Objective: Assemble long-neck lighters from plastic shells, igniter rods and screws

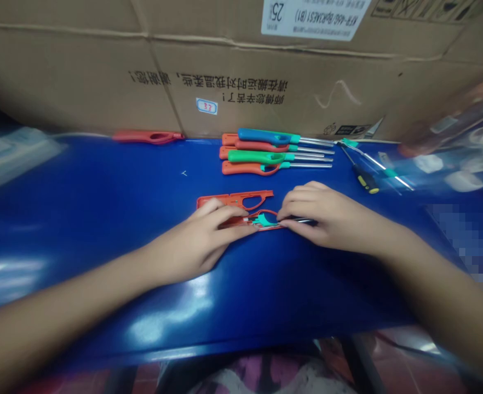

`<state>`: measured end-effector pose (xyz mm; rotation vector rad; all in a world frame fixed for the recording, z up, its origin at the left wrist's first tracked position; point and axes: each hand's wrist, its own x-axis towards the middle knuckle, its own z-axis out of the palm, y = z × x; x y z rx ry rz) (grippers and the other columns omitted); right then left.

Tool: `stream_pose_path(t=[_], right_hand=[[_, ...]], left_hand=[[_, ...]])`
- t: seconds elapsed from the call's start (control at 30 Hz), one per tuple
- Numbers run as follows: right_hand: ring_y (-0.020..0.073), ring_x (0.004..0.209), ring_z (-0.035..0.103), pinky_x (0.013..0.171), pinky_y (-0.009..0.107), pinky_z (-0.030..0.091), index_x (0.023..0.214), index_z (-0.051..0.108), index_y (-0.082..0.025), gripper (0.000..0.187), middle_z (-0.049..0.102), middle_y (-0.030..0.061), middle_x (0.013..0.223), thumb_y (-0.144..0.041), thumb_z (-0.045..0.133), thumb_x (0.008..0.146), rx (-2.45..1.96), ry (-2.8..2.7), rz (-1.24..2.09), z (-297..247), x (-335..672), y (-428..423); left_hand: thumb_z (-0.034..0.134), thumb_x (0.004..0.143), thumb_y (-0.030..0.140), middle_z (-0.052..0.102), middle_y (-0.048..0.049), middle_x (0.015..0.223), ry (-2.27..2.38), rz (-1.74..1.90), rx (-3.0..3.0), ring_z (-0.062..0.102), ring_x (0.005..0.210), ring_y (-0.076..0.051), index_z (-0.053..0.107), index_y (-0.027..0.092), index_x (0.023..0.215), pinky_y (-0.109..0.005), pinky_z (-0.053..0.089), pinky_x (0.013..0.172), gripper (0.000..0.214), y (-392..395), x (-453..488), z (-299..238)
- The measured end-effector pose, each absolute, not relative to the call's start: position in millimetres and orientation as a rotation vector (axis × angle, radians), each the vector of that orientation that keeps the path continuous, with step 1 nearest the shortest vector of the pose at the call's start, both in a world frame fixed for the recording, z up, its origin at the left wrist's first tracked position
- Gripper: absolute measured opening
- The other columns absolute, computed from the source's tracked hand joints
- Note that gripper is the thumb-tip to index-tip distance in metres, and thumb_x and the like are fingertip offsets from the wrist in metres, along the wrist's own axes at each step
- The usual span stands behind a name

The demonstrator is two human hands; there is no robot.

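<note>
An opened orange lighter body with a teal inner part and a metal tube lies on the blue table. My left hand presses down on its handle end, fingers closed over it. My right hand pinches the metal tube end at the right. A second orange shell half lies just behind, touching my left fingertips.
Several finished long-nosed lighters in blue, green and orange lie in a row further back. A lone orange shell sits at the back left. A black-and-yellow screwdriver lies at the right. A large cardboard box walls off the back.
</note>
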<state>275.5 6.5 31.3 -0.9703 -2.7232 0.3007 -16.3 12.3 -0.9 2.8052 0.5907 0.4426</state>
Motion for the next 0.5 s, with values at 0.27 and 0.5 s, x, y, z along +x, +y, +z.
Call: stream_pose_path(t=[0.27,0.5], right_hand=[[0.0279,0.115,0.058,0.095,0.046,0.042,0.125,0.068,-0.023,0.039,0.065,0.0104,0.128,-0.009,0.048,0.095,-1.034,-2.67,0.03,24,274,10],[0.0323,0.133,0.046,0.111,0.056,0.034,0.135,0.063,-0.02,0.052,0.052,0.0136,0.149,-0.005,0.048,0.088,-1.005,-2.739,0.09,15,270,11]], left_hand=[[0.046,0.099,0.008,0.051,-0.0153,0.139,0.606,0.479,2.784,0.045,0.13,-0.03,0.057,0.022,0.142,-0.048,0.044,0.108,0.047,12,-18,-4],[0.053,0.097,0.014,0.056,-0.0124,0.137,0.645,0.576,2.832,0.051,0.125,-0.03,0.062,0.025,0.134,-0.047,0.045,0.102,0.039,12,-19,4]])
